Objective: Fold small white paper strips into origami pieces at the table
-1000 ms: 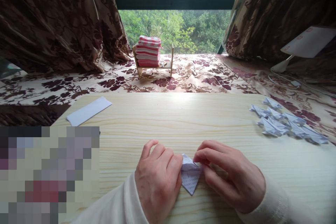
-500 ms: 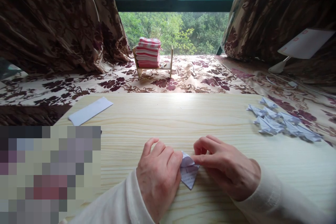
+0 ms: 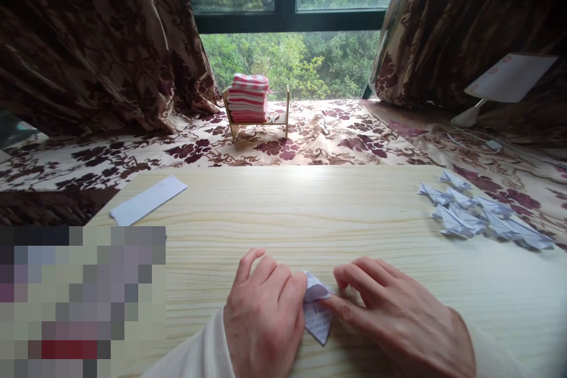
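Note:
A small piece of folded paper (image 3: pixel 319 323), white with printed characters, lies on the table with a corner pointing toward me. Its upper flap stands up, curved. My left hand (image 3: pixel 266 313) is closed, its thumb side pressing the paper's left edge down; the curled fingers hide part of it. From the right, my right hand (image 3: pixel 394 313) reaches in with a fingertip at the lower edge of the flap, its other fingers bent above. The right thumb is mostly hidden.
Several folded paper pieces (image 3: pixel 460 221) are grouped at the table's right edge. A white paper strip (image 3: pixel 148 201) lies at the left. Beyond the wooden table (image 3: pixel 266 207), a small rack (image 3: pixel 287 112) holds folded red-and-white cloths (image 3: pixel 249 100). A lamp (image 3: pixel 509 78) stands far right. A blurred patch covers the lower left.
The view has tilted, so the scene sits lower. My right hand has turned and flattened somewhat, its fingertip moving under the flap's edge. My left hand still holds the paper down.

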`<state>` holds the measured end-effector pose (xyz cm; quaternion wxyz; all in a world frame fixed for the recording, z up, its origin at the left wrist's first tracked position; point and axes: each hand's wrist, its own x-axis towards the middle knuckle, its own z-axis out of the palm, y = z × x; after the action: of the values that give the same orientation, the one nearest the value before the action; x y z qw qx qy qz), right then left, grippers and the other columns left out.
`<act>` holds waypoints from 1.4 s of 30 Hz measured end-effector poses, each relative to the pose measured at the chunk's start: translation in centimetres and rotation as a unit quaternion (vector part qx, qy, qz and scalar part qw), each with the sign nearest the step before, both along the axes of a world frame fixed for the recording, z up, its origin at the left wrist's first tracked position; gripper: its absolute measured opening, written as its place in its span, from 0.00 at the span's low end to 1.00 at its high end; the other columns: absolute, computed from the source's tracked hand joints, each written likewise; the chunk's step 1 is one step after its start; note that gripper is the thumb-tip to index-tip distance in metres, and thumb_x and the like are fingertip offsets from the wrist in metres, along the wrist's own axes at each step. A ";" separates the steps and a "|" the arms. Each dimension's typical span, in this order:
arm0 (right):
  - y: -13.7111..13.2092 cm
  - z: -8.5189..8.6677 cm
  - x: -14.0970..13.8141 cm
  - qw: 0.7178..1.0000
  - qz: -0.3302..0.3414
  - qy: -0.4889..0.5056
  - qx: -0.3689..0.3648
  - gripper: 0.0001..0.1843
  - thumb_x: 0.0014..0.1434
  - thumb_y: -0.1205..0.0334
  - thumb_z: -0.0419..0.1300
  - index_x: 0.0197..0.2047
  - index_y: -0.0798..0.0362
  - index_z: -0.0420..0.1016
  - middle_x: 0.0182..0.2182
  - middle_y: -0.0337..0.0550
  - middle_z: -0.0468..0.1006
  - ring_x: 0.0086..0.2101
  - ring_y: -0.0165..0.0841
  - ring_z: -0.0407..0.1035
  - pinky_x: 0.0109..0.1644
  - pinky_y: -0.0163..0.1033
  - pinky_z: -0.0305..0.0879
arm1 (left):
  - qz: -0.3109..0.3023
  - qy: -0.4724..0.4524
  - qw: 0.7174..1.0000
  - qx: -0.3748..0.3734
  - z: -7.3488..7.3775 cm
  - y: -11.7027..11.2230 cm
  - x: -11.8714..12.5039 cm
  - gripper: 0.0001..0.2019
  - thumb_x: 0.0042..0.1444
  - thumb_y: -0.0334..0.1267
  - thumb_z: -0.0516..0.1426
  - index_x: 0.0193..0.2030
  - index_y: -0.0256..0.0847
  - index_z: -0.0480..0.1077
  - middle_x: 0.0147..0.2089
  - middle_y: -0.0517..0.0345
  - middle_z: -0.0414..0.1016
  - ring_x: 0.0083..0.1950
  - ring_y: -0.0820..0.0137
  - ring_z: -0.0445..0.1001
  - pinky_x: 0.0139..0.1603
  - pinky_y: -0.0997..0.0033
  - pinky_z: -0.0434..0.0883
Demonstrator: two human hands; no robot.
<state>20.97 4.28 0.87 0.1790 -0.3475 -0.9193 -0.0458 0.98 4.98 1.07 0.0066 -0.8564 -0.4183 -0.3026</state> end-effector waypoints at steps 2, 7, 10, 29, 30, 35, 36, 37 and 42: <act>-0.1 0.0 -0.1 1.000 -0.014 -0.007 0.010 0.16 0.66 0.65 0.43 0.48 0.48 0.69 0.32 0.42 0.68 0.31 0.35 0.58 0.33 0.40 0.54 | 0.005 -0.002 1.000 0.000 0.0 0.0 0.0 0.10 0.57 0.26 0.49 0.32 0.39 0.70 0.26 0.60 0.71 0.31 0.68 0.67 0.53 0.57 0.60; -0.1 0.1 -0.3 0.999 -0.046 -0.001 -0.009 0.15 0.66 0.65 0.43 0.43 0.49 0.70 0.30 0.41 0.67 0.30 0.35 0.57 0.33 0.40 0.51 | 0.009 -0.009 1.000 0.000 -0.3 -0.1 0.1 0.10 0.57 0.26 0.50 0.33 0.39 0.71 0.26 0.60 0.71 0.31 0.68 0.67 0.53 0.57 0.60; 0.0 0.2 -0.3 0.999 -0.042 -0.001 -0.010 0.10 0.64 0.65 0.48 0.42 0.48 0.70 0.30 0.40 0.67 0.30 0.35 0.57 0.33 0.40 0.51 | 0.005 -0.009 1.000 0.000 -0.3 -0.1 0.1 0.09 0.56 0.26 0.50 0.32 0.39 0.70 0.26 0.60 0.71 0.31 0.68 0.67 0.53 0.57 0.60; -0.2 0.1 -0.5 0.998 -0.047 0.030 -0.019 0.07 0.62 0.65 0.51 0.40 0.49 0.70 0.29 0.40 0.66 0.31 0.35 0.56 0.33 0.40 0.49 | -0.035 0.053 0.997 0.043 -0.3 -2.3 -1.3 0.11 0.58 0.33 0.52 0.45 0.35 0.73 0.36 0.53 0.76 0.36 0.65 0.69 0.50 0.55 0.61; -0.2 0.1 -0.4 0.998 -0.046 0.029 -0.015 0.07 0.63 0.65 0.51 0.40 0.49 0.70 0.29 0.40 0.66 0.30 0.35 0.56 0.33 0.40 0.49 | -0.027 0.059 0.997 0.036 -0.6 -2.3 -1.3 0.12 0.59 0.35 0.52 0.45 0.35 0.73 0.36 0.53 0.76 0.36 0.64 0.69 0.49 0.55 0.61; -0.1 -0.1 -0.2 0.998 -0.050 0.023 -0.036 0.09 0.61 0.66 0.53 0.44 0.51 0.69 0.32 0.42 0.68 0.32 0.36 0.57 0.35 0.41 0.52 | -0.011 0.059 0.998 0.033 -1.1 -2.1 -1.2 0.13 0.59 0.37 0.51 0.43 0.37 0.74 0.34 0.53 0.75 0.36 0.63 0.68 0.49 0.54 0.62; 0.0 -0.1 -0.2 0.998 -0.052 0.018 -0.040 0.11 0.60 0.65 0.54 0.46 0.51 0.69 0.32 0.42 0.68 0.33 0.36 0.58 0.35 0.41 0.52 | -0.011 0.061 0.998 0.034 -1.1 -2.1 -1.2 0.13 0.59 0.37 0.51 0.43 0.37 0.74 0.34 0.53 0.75 0.36 0.62 0.68 0.49 0.54 0.62; 0.0 -0.1 -0.2 0.998 -0.053 0.013 -0.042 0.12 0.60 0.65 0.54 0.48 0.52 0.68 0.32 0.42 0.68 0.33 0.35 0.58 0.36 0.41 0.52 | -0.011 0.062 0.997 0.034 -1.1 -2.1 -1.2 0.12 0.59 0.37 0.51 0.43 0.37 0.74 0.34 0.53 0.75 0.36 0.62 0.68 0.49 0.54 0.62; 0.2 0.1 -0.4 0.998 -0.053 -0.007 -0.041 0.16 0.58 0.65 0.57 0.50 0.49 0.68 0.32 0.41 0.68 0.32 0.34 0.58 0.35 0.40 0.52 | -0.009 0.065 0.997 0.029 -1.1 -2.2 -1.0 0.12 0.58 0.36 0.51 0.44 0.37 0.73 0.36 0.53 0.75 0.37 0.62 0.68 0.50 0.53 0.62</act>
<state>20.52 4.44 0.96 0.1555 -0.4030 -0.9017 -0.0195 -0.06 2.76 -0.05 0.0555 -0.8775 -0.4002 -0.2584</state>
